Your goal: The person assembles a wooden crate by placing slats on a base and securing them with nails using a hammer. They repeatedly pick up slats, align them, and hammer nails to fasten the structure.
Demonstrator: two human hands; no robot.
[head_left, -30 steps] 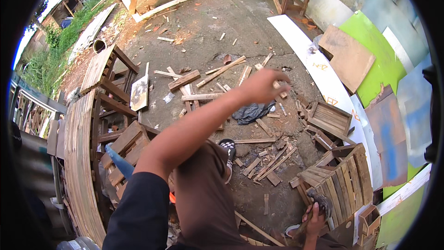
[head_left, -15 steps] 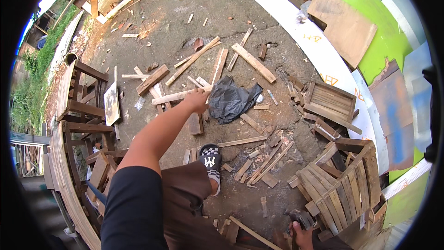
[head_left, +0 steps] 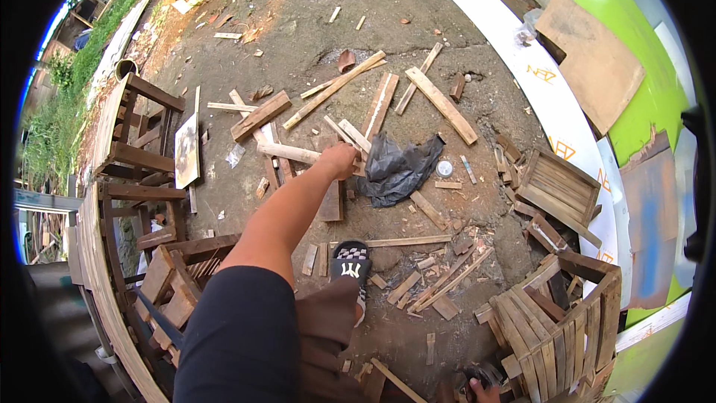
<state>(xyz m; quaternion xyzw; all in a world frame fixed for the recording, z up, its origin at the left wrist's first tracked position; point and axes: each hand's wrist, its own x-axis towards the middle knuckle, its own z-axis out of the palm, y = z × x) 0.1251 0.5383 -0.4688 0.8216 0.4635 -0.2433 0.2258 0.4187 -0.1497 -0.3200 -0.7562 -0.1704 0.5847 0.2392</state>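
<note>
My left hand [head_left: 341, 161] reaches out over the ground with its fingers closed around a pale wooden stick [head_left: 289, 153] near the stick's right end. Just right of this hand a crumpled black plastic bag [head_left: 399, 168] lies on the ground. A short thick wooden block [head_left: 332, 203] stands below the hand, partly covered by the forearm. At the lower edge my right hand [head_left: 483, 390] is closed on a dark tool [head_left: 471, 375]; its kind is hard to make out. Several loose wood strips, among them a long plank [head_left: 441, 104], lie beyond the left hand.
Slatted wooden crates [head_left: 556, 321] and a small crate [head_left: 559, 183] stand at right, before a long white panel [head_left: 514, 67]. Wooden frames [head_left: 145, 192] line the left. My sandalled foot [head_left: 350, 263] is beside wood scraps [head_left: 447, 276]. A white lid [head_left: 444, 169] lies right of the bag.
The pale stick has turned in my left hand, its right end now lower. The view has shifted, so the ground things appear farther right. My right hand sits lower in the picture.
</note>
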